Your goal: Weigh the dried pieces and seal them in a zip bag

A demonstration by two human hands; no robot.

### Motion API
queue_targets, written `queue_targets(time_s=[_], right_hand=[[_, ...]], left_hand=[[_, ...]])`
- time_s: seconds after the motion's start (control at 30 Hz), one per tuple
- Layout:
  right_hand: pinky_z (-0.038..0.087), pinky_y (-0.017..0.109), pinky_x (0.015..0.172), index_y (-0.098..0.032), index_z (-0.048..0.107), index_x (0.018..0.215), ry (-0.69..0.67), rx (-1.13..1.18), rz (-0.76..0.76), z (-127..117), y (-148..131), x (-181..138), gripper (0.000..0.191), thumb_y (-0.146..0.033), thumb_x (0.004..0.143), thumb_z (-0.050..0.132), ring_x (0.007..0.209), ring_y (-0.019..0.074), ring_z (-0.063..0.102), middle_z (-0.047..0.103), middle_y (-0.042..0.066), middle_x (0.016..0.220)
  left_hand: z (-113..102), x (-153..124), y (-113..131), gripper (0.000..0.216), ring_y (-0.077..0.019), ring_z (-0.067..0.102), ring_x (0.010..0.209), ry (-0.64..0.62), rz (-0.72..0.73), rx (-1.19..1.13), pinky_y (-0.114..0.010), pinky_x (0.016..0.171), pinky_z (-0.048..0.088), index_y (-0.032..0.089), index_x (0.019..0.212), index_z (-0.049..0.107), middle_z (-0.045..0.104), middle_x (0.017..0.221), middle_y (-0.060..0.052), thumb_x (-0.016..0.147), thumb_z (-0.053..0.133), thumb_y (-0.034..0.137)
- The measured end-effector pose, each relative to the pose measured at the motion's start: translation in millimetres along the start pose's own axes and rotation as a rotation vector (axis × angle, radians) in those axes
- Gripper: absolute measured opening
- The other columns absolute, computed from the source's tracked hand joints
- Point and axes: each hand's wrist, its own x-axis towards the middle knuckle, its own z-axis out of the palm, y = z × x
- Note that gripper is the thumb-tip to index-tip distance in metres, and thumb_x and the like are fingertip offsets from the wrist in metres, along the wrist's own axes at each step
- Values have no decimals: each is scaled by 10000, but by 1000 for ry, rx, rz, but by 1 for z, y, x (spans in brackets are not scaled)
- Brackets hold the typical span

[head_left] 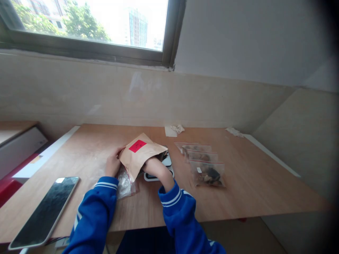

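A brown paper bag with a red label lies tilted, its mouth toward the right. My left hand is closed on the bag's left end. My right hand reaches into the bag's mouth; its fingers are hidden inside, so I cannot see what they touch. Partly under the bag sits a white device with a dark display, like a small scale. Clear plastic bags lie below the paper bag, beside my left wrist.
To the right, several zip bags with dark dried pieces lie in an overlapping row. A large phone rests at the left front. White paper and a crumpled tissue are at the table's back edge, against the wall.
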Motion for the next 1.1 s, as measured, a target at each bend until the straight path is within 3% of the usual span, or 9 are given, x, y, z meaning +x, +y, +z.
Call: queue_targets(time_s=[0.1,0.23,0.37,0.5,0.63,0.87,0.97,1.1], right_hand=[[433,344,1019,-246,667,1078,-161,-15,-28,-9,-6,-8,460,7,707,569,1128,209,593,684,51,1115],[477,355,953,-193,670,1015,-181,14,28,-27,-17,-15,388,10,723,517,1071,228,623,698,68,1065],[521,310,839,-190,674,891,6,87,68,-39,-30,-23,294,-22,779,461,905,189,668,709,46,938],[534,286,837,-198,646,939,289,246,69,-48,-34,-32,213,-131,853,463,972,167,653,668,60,1115],[538,330,876,-185,632,937,393,321,148,-61,-7,-45,139,-226,842,540,986,186,658,656,97,1159],[523,417,903,-173,665,866,290,311,288,-65,69,-72,149,-261,807,561,974,225,670,718,104,993],[506,425,919,-173,674,859,268,283,284,-59,85,-73,169,-243,816,526,975,225,667,718,100,986],[511,409,870,-173,672,874,335,130,264,-51,92,-64,179,-207,810,509,920,219,650,703,88,943]], left_hand=[[0,0,0,384,-214,611,1066,-3,7,-10,-331,954,458,190,1114,630,684,1123,-60,755,513,261],[0,0,0,398,-224,614,1064,-11,-7,11,-343,950,460,202,1127,625,683,1128,-57,747,518,257],[-1,0,-1,413,-233,615,1062,-17,-23,56,-344,942,462,219,1144,618,684,1123,-55,747,515,261],[-1,1,-6,435,-240,614,1060,-20,-31,105,-342,932,463,222,1156,609,683,1122,-52,733,512,254],[1,5,-16,410,-255,638,994,-7,-73,168,-366,882,485,201,1135,599,695,1067,-77,746,494,278],[3,7,-17,478,-299,657,920,80,-190,244,-383,772,500,157,1093,589,691,1017,-153,816,463,525],[2,6,-16,472,-287,660,892,86,-182,230,-368,747,503,160,1063,590,697,972,-139,807,477,540],[2,6,-15,475,-286,658,889,71,-169,246,-368,746,501,158,1062,590,694,969,-135,802,481,541]])
